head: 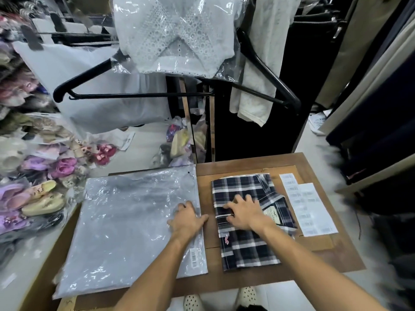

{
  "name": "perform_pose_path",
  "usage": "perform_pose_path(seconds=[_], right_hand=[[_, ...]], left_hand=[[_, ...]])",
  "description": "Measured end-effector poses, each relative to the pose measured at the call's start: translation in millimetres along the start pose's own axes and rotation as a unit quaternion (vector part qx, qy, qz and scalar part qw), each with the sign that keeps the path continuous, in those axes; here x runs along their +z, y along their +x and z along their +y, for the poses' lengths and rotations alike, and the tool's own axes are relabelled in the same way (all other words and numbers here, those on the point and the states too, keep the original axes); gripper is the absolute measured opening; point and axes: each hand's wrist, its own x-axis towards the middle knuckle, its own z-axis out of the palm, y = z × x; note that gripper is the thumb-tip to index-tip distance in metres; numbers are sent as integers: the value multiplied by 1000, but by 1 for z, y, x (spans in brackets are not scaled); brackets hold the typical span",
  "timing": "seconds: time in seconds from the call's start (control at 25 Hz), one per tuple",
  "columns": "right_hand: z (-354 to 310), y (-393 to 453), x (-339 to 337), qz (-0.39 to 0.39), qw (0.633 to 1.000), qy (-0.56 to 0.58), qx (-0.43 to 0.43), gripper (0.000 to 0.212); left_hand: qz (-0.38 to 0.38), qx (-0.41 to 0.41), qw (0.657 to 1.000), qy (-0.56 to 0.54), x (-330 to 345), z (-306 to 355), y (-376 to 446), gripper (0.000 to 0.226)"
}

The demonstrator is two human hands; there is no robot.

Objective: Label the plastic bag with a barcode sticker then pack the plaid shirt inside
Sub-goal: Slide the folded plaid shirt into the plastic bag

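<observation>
Wooden and low, the table sits in a crowded clothes storeroom, and on its left half lies the clear plastic bag, flat, its left edge running out past the tabletop. One barcode sticker is already on the bag's near right corner. The person's left hand lies flat on the bag's right edge, fingers spread and relaxed, pressing the plastic and gripping nothing.

Just right of the bag, on a sheet of cardboard, the folded plaid shirt lies dark blue and white, collar label up. The right hand rests on the shirt's middle with the fingers bent down into the fold; whether they pinch the cloth or only press it, I cannot tell.

Right of the shirt and touching its edge lie white sheets of barcode stickers.

Beyond the far edge hang a black hanger and a white lace top in a clear cover, with a pale towel to the right. Bagged slippers and shoes pile up on the left.
</observation>
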Motion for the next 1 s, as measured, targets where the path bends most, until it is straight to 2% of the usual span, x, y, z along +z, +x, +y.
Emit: perform_pose_path(seconds=[0.12, 0.2, 0.28, 0.36, 0.48, 0.56, 0.68, 0.76, 1.0], right_hand=[[9, 12, -31, -14, 996, -7, -88, 43], [8, 14, -39, -12, 983, -18, -185, 42], [6, 15, -34, -9, 951, -118, -287, 52], [1, 22, -29, 11, 917, -225, -330, 59], [-6, 30, -31, 16, 903, -275, -330, 50], [-7, 37, -38, 5, 902, -264, -341, 44], [1, 45, -50, -37, 922, -155, -354, 28], [10, 50, -53, -16, 931, -94, -352, 20], [25, 57, -61, 46, 963, -21, -264, 24]], left_hand=[[-17, -5, 1000, -25, -6, 3, 4, 41], [-10, -20, 998, -61, -9, 6, 0, 25], [7, -38, 996, -82, -9, 11, -7, 13], [28, -53, 994, -92, -10, 16, -16, 10], [69, -66, 989, -113, -10, 18, -29, 14], [89, -70, 986, -119, -9, 17, -35, 15], [95, -66, 985, -124, -8, 11, -42, 16], [99, -64, 983, -143, -8, 7, -44, 18], [94, -49, 976, -188, -13, -5, -48, 17]])
